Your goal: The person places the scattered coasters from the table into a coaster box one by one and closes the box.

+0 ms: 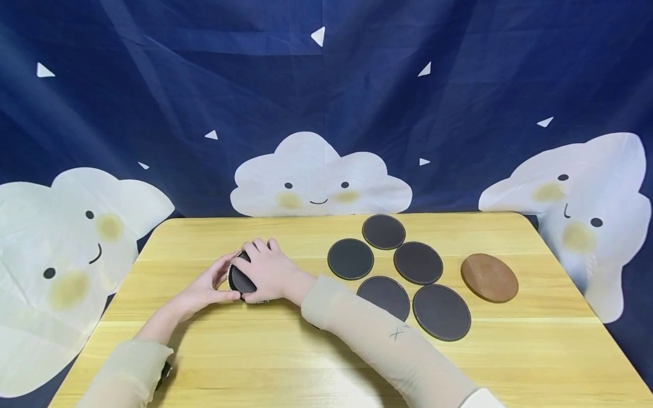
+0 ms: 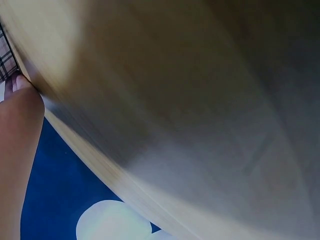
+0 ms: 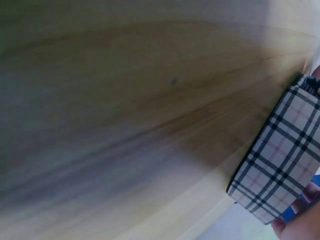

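Observation:
A plaid round-topped coaster holder stands on the left part of the table, its checked side showing large in the right wrist view. Thumb and fingers of my left hand curve round the holder's left side and grip it. A black round coaster lies at its top. My right hand reaches over this coaster, fingers bent over the far edge and thumb at the near edge, pinching it. Both hands hide much of the holder in the head view.
Several dark round coasters lie flat right of the hands, among them a back one and a front one. A brown coaster lies farther right. My right sleeve overlaps one dark coaster. Behind the wooden table hangs a blue cloth.

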Motion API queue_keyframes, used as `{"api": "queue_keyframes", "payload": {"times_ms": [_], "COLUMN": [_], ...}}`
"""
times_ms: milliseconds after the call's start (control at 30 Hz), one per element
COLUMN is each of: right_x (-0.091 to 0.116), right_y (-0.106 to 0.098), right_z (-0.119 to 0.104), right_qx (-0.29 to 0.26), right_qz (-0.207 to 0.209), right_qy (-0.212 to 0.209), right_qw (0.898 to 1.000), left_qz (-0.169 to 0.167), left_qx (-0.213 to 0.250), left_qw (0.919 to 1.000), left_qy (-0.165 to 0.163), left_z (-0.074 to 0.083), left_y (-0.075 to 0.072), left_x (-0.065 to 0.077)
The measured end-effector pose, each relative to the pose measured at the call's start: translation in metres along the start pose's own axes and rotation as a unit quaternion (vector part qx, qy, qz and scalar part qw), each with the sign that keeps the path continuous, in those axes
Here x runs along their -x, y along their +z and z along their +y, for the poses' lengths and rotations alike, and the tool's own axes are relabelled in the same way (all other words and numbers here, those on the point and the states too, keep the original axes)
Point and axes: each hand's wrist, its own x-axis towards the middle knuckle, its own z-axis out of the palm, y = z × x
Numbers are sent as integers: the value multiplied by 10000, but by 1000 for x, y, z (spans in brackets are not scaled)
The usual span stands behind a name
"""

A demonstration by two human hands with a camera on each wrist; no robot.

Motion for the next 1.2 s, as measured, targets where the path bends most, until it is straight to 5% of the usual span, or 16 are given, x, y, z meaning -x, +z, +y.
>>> {"api": "queue_keyframes", "payload": {"times_ms": [600, 1200], "right_x": [9, 37], "right_y": [-6, -30], "right_z": [8, 42], "right_qx": [-15, 321], "right_qz": [-102, 48], "right_qy": [-157, -309], "right_qw": [9998, 9990], "left_qz": [53, 143], "left_qx": [7, 7], "left_qw": [9998, 9995], "left_qy": [178, 268], "left_z": [-2, -4], "left_y": [1, 2], "left_x": [-2, -3]}}
